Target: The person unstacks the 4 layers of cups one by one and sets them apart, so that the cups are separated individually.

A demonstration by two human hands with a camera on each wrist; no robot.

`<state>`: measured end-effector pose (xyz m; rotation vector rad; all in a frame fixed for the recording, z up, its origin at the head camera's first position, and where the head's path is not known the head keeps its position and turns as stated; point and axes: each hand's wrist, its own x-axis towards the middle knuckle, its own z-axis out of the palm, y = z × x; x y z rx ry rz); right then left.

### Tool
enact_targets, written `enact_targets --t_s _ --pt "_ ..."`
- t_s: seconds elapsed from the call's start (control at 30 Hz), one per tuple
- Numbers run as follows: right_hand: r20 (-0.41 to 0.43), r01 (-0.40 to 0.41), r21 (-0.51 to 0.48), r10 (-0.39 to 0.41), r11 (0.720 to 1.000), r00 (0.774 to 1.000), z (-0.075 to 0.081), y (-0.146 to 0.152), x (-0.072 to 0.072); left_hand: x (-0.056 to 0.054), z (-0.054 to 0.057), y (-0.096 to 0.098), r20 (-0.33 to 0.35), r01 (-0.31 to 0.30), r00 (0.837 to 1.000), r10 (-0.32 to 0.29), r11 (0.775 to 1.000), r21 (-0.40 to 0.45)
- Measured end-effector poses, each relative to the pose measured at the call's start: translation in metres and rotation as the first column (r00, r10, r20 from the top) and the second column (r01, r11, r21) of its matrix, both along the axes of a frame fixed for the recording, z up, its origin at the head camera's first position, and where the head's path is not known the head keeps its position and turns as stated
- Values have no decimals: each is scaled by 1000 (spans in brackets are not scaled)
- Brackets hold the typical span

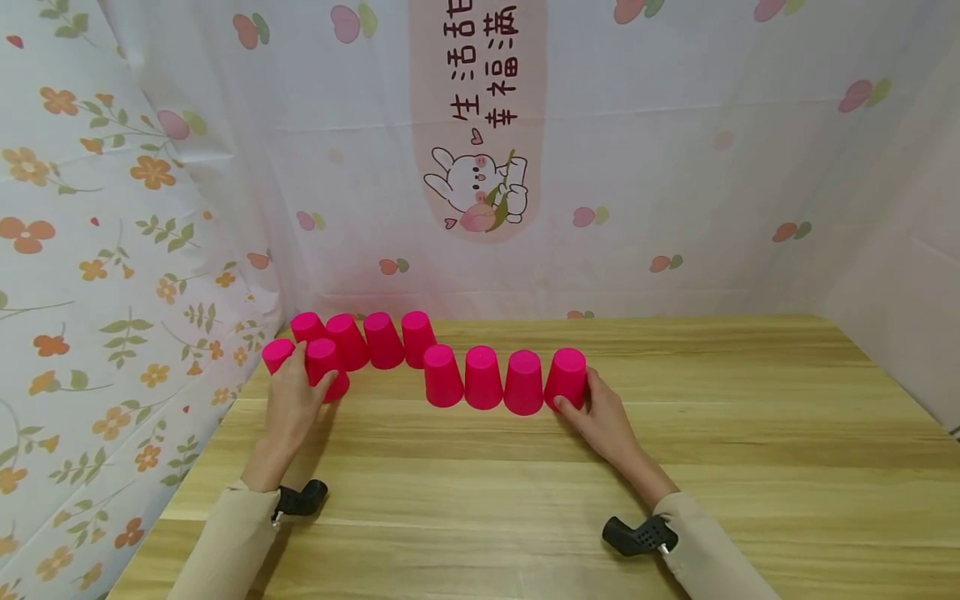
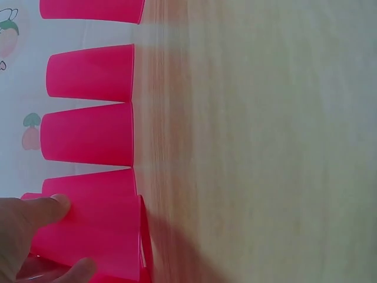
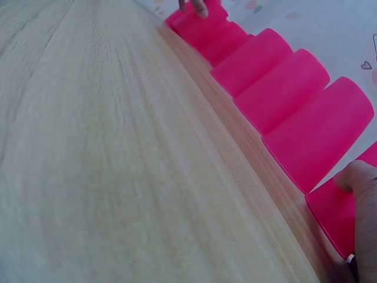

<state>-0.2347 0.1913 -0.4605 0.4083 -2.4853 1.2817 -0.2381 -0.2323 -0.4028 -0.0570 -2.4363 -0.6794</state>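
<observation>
Several pink cups stand upside down on the wooden table. With my left hand I pinch a pink cup at the left end, thumb on its right side and a finger on its left. Another cup shows just left of that hand, its lower part hidden. In the left wrist view, the pinched cup overlaps the cup behind it. My right hand grips the rightmost cup, thumb across its front. Beside that cup stand three more in a row, the nearest cup close against it.
Four cups form a back row at the left, among them a cup near the front row's left end. A printed cloth hangs behind the table, and a floral cloth hangs along its left side.
</observation>
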Motion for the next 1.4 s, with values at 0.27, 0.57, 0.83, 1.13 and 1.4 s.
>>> enact_targets --t_s 0.27,0.57,0.83,1.13,1.4 --pt "0 1 -1 -1 1000 1000 0 0 0 0 -1 1 -23 -14 1000 13 999 -51" --pt "-5 -2 2 2 1000 1000 -1 1 0 1 4 5 -242 73 965 -103 989 -132" --pt "-15 -16 -13 16 1000 1000 0 0 0 3 13 31 -298 232 917 -265 963 -139" --pt "-25 -12 -3 12 1000 1000 0 1 -1 -1 11 73 -152 362 922 -357 932 4" --pt "-22 -13 -3 13 1000 1000 0 1 -1 -3 9 99 -51 371 928 -369 905 208"
